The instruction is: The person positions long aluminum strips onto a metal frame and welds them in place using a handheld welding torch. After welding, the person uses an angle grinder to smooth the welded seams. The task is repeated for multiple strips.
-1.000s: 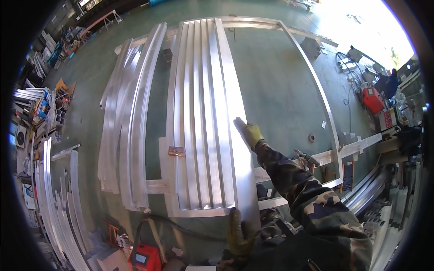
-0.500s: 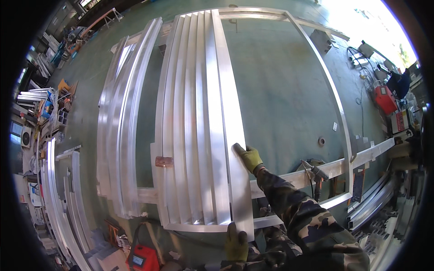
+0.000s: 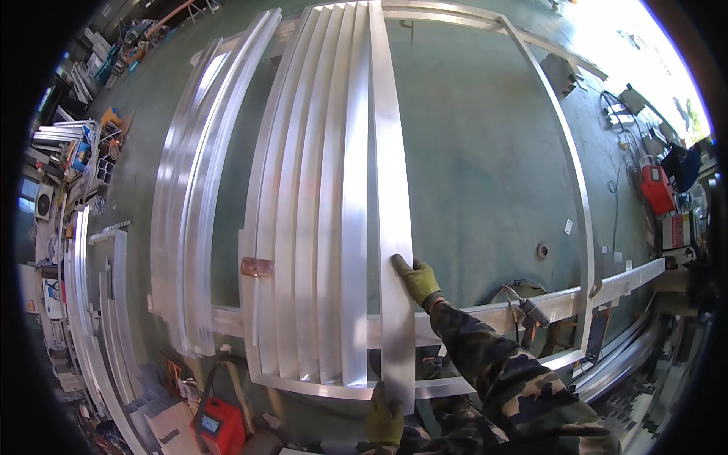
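A long, pale aluminium slat point(image 3: 394, 227) lies lengthwise beside a row of angled aluminium slats point(image 3: 311, 205), with a narrow gap between them. My right hand point(image 3: 417, 282), in a yellow-green work glove, grips its right edge partway up. At the near end my left hand point(image 3: 385, 418), gloved alike, holds the slat's tip, its fingers partly hidden against the metal. Under both slat and row runs a rectangular aluminium frame point(image 3: 580, 182), wide open on its right side. A brown block point(image 3: 257, 267) rests on the row's left edge.
More long aluminium profiles point(image 3: 199, 197) lie to the left. Right of my sleeve, a power drill point(image 3: 534, 311) rests on a crossbeam point(image 3: 629, 274). A tape roll point(image 3: 542, 250) is on the floor. Red machines stand at the near left point(image 3: 220, 426) and far right point(image 3: 657, 189).
The slat has shifted slightly right relative to the row, and the gap at its near end is wider. Both hands have stayed on it. The whole view has shifted a little.
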A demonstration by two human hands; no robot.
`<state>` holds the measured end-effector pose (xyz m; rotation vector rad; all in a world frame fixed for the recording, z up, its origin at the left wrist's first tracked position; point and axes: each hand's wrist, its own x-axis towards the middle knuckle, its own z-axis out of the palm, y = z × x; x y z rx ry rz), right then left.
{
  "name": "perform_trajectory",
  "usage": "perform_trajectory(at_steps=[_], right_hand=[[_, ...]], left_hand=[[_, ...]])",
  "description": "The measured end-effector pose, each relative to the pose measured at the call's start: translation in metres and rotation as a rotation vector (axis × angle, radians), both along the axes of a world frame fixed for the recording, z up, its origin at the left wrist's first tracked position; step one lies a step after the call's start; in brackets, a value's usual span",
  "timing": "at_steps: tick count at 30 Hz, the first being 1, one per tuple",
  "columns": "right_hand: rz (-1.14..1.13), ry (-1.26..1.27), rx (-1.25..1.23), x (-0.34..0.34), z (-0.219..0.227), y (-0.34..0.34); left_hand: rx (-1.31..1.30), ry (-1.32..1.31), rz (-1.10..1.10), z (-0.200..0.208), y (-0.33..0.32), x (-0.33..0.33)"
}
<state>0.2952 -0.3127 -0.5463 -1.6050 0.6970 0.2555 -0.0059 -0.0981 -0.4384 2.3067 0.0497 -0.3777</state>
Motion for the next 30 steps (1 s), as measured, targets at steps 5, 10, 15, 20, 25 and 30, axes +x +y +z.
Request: perform_trajectory(at_steps=[5, 10, 15, 20, 25, 30], right_hand=[[0.704, -0.246, -0.78, -0.011, -0.074, -0.008], [0.699, -0.217, -0.842, -0.012, -0.099, -0.03], [0.118, 0.198, 0.218, -0.054, -0.044, 0.055], [0.938, -0.339, -0.699, -0.232, -0.114, 0.022], [0.523, 0.411, 0.03, -0.266, -0.03, 0.086], [0.316, 0.445, 0.237, -0.281, -0.06, 0.085]], left_hand=[[0.107, 0.535, 0.134, 0.037, 0.01, 0.072], [-0.113, 0.711, -0.161, -0.061, 0.035, 0.129], [-0.127, 0.778, -0.054, -0.099, 0.091, 0.127], [-0.026, 0.722, -0.158, -0.121, 0.066, 0.144], [0.117, 0.789, -0.26, -0.135, 0.071, 0.145], [0.259, 0.708, -0.342, -0.131, 0.061, 0.156]])
